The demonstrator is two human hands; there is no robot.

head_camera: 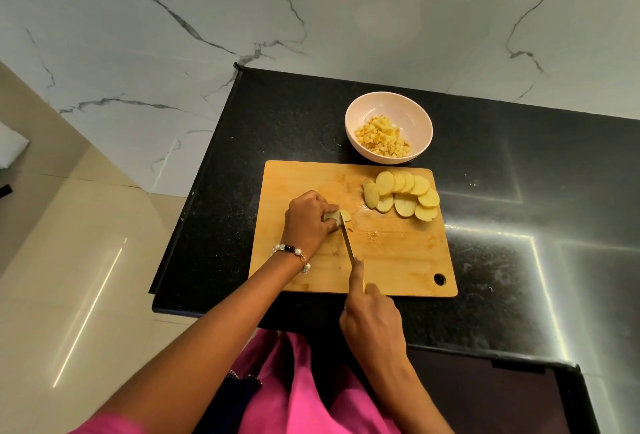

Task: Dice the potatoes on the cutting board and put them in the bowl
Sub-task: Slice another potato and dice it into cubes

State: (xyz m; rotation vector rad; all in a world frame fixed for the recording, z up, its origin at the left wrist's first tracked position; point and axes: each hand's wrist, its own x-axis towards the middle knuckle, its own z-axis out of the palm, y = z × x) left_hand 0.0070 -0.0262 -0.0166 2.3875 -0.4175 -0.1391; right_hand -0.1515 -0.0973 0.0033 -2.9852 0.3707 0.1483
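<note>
A wooden cutting board (398, 260) lies on the black counter. My left hand (306, 220) pinches a small stack of potato slices (337, 217) near the board's left side. My right hand (372, 316) grips a knife (347, 241) by its handle, index finger stretched along the spine, and the blade's tip rests in that stack. Several potato slices (403, 194) lie fanned out at the board's far right corner. Behind the board stands a white bowl (415, 111) holding diced potato (382, 137).
The black counter (519, 191) extends right of the board; its left edge (194, 198) drops to a beige floor. A marble wall rises behind the bowl. The board has a hanging hole (439, 279) at its near right corner.
</note>
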